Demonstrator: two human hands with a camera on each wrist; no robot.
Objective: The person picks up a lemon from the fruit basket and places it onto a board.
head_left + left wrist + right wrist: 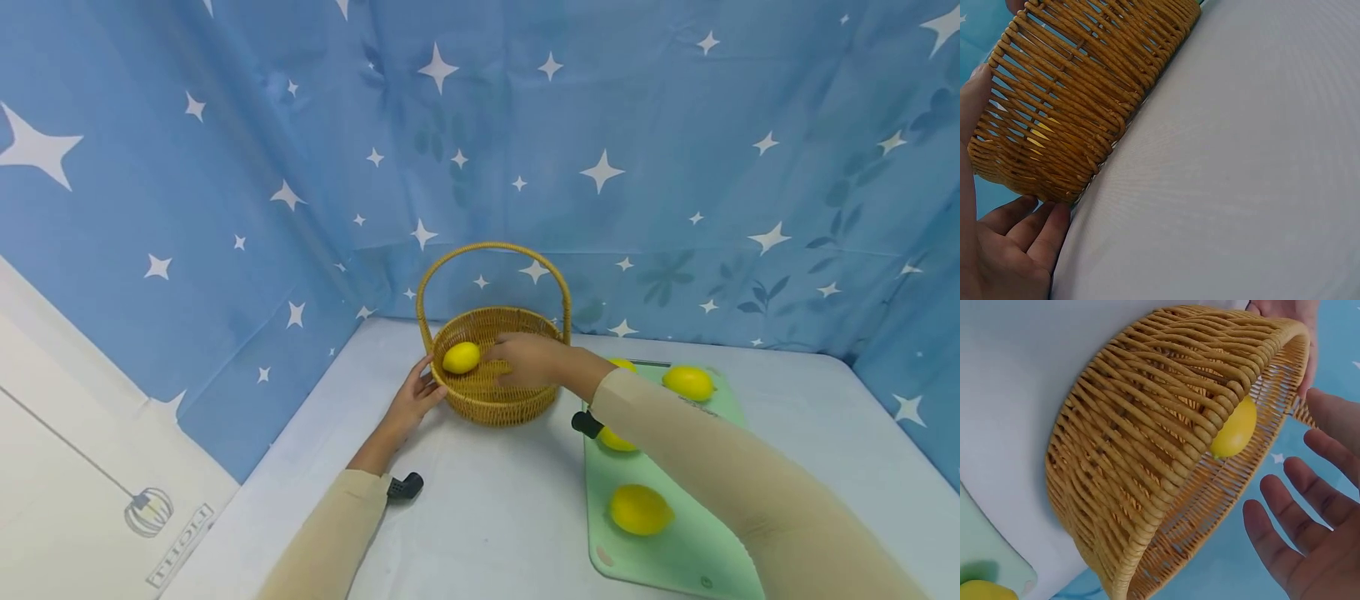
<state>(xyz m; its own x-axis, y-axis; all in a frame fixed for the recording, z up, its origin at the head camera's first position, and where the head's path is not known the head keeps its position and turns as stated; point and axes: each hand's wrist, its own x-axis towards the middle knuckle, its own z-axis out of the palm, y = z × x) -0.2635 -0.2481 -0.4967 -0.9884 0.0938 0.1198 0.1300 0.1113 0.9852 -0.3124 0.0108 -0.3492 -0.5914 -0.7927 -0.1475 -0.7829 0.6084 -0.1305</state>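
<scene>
A woven wicker basket (502,412) with a tall arched handle stands towards the back of the white table. One yellow lemon (461,357) lies inside it, on the left. My left hand (411,404) holds the basket's left side, its thumb and fingers spread about the wall, as the left wrist view also shows (1016,250). Over the basket's opening reaches my right hand (525,360), just right of the lemon. In the right wrist view the right hand's fingers (1288,509) are spread and apart from the lemon (1236,428), with nothing between them.
A light green cutting board (675,558) lies to the right under the right forearm, bearing several lemons, one near its front (641,510) and another at its back right (688,383). A blue star-patterned curtain (510,125) closes off the back and left.
</scene>
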